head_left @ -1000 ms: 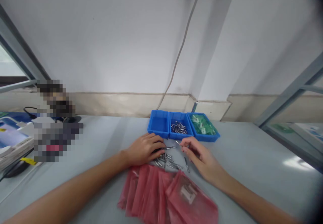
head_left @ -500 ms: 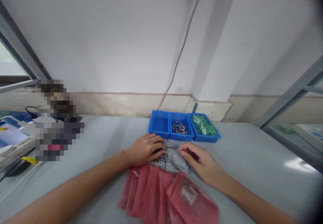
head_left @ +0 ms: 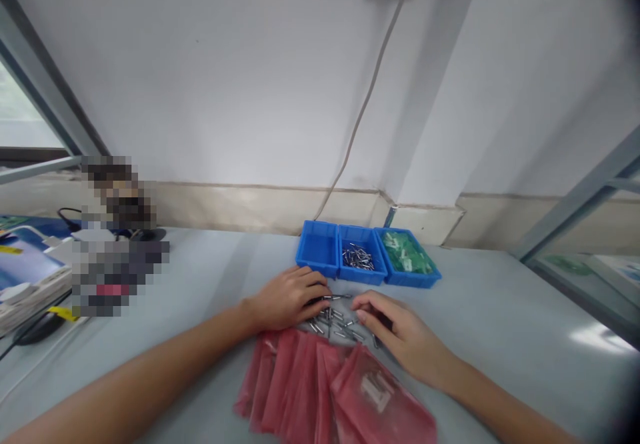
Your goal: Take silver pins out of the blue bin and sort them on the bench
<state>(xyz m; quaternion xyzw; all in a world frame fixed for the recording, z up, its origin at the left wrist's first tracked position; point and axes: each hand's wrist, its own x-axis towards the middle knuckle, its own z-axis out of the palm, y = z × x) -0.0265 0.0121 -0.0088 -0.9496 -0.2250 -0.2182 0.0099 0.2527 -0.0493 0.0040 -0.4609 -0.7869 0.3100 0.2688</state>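
Observation:
Small metal pins [head_left: 345,329] lie loose on the grey table between my hands. My left hand [head_left: 293,297] rests palm down at the left edge of these pins, its fingers curled over some of them; what lies under the fingers is hidden. On the right side of the pins, my right hand [head_left: 395,331] has thumb and index finger close together, and anything between them is too small to make out. Pink plastic bags [head_left: 300,384] overlap in a row just in front of the pins. The rightmost bag [head_left: 385,404] shows pale pieces inside.
Three blue bins stand behind my hands: an empty one [head_left: 319,247], one with metal pins [head_left: 361,273], one with green bags [head_left: 410,254]. At the left are a power strip [head_left: 37,297], cables and a blurred-out person. A wall [head_left: 250,97] closes the back.
The whole view has shifted slightly. My right hand has moved a little down over the right edge of the pins, while my left hand stays in place.

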